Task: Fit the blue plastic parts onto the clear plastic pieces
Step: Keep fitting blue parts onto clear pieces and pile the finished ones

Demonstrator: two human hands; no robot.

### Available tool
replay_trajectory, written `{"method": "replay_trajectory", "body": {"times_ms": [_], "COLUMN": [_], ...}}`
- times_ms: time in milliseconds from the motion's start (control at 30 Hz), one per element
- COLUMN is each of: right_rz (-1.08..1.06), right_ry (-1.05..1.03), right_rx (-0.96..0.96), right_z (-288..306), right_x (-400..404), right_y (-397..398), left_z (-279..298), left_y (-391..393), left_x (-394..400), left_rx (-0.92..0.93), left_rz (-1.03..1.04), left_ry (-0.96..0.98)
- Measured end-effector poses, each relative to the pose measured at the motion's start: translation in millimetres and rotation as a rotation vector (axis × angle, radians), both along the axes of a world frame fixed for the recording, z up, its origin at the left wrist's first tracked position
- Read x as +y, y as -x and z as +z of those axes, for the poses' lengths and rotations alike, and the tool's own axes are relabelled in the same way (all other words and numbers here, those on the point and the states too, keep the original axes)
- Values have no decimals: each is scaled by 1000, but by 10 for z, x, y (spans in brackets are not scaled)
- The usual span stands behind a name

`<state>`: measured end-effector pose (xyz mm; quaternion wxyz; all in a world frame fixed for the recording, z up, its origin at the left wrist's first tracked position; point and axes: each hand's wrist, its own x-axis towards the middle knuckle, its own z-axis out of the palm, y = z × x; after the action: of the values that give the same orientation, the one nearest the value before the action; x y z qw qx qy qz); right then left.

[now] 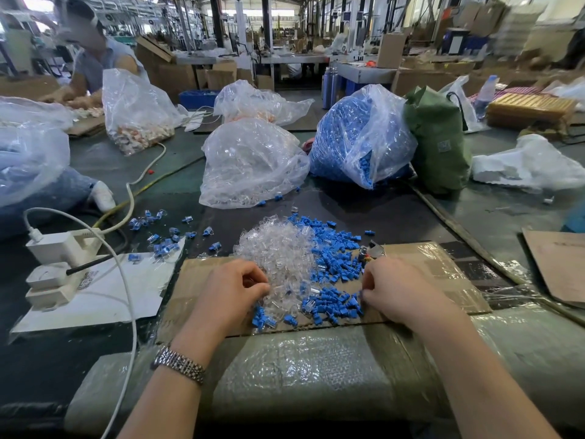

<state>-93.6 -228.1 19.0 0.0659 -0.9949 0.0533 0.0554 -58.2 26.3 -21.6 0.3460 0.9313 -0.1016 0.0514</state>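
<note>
Across the dark worktop point(395, 213), from largest item to smallest: at 12 o'clock lie two big plastic sacks, the clear bag point(253, 163) of transparent stock and, at 1 o'clock, the blue bag point(357, 137) of coloured stock. Nearer the operator, a flattened cardboard sheet point(443, 270) serves as the working surface. On its far edge sits the heap of clear plastic pieces point(278, 248); immediately at 3 o'clock of that heap, and running down toward 6 o'clock, spreads the scatter of blue plastic parts point(332, 258). A small group of assembled units point(161, 239) lies well apart at 10 o'clock.

Left hand point(234, 289): fingers curled narrow at the near edge of the clear heap; it appears to pinch a clear piece, though the piece itself cannot be made out against the pile. Right hand point(399, 289): fingers curled narrow, tips touching the blue scatter; whether a part is already gripped cannot be told.

Governing relation: clear stock lies at 12 to 1 o'clock of the left fingers, blue stock at 9 o'clock of the right fingers. Each hand is nearer its own stock. Long axes of individual parts are too small to read. Judgement: pick-up stage; mating would call for bringing both hands together at centre.
</note>
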Motion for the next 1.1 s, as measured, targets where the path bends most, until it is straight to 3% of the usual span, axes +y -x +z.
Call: {"method": "replay_trajectory", "body": {"times_ms": [200,433,733,800,967,1100], "right_rz": [6,9,24,52,192,331], "right_ry": [-201,-435,-587,-650,-751,-705], "right_rx": [-146,-246,-351,-365,-416,-472], "right_z": [9,-41,3,18,63,99], "right_x": [19,174,314,357,502,586], "right_y": [-57,-97,-90,-91,-56,-14], "left_z": [22,84,156,195,293,306], "left_y": [-2,-33,-23,-9,48,60], "left_x": [21,-54,-56,-57,-122,-153], "left_rx": [-4,80,100,148,423,563], "left_rz": [76,103,69,37,-47,-64], "left_ry": [245,348,421,524,1036,1117]}}
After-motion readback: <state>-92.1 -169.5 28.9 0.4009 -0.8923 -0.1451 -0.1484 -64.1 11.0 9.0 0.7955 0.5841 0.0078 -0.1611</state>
